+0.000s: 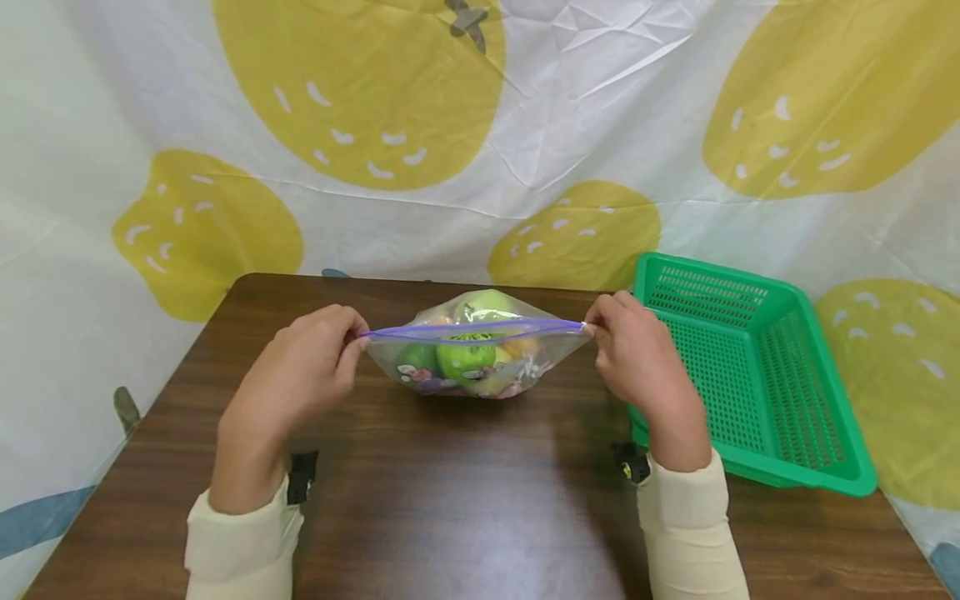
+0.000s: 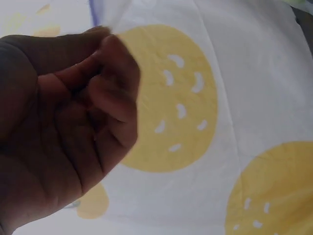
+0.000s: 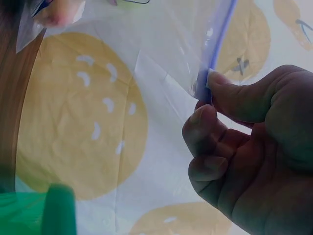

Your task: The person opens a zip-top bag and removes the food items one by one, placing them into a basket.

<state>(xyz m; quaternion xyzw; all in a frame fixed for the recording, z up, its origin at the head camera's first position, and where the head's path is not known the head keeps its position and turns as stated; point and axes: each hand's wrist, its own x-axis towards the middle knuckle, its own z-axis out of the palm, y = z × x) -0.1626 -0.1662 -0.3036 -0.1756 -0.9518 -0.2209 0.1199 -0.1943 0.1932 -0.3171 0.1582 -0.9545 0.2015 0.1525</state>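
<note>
A clear zip bag [image 1: 401, 354] with a purple zip strip along its top stands near the back of the table, filled with several fruits and vegetables. A bright green round one [image 1: 465, 360] shows at the front, with a darker green piece and orange and pinkish ones around it. My left hand [image 1: 300, 362] pinches the left end of the strip between thumb and fingers. At the opposite end my right hand [image 1: 637, 354] pinches the strip's corner; the right wrist view shows the thumb [image 3: 239, 98] pressed against it. The strip is stretched between both hands.
A green plastic basket [image 1: 825, 367] with slotted walls stands on the right of the brown wooden table [image 1: 450, 500], just past my right hand. Behind the table hangs a white cloth [image 1: 405, 225] printed with yellow lemons.
</note>
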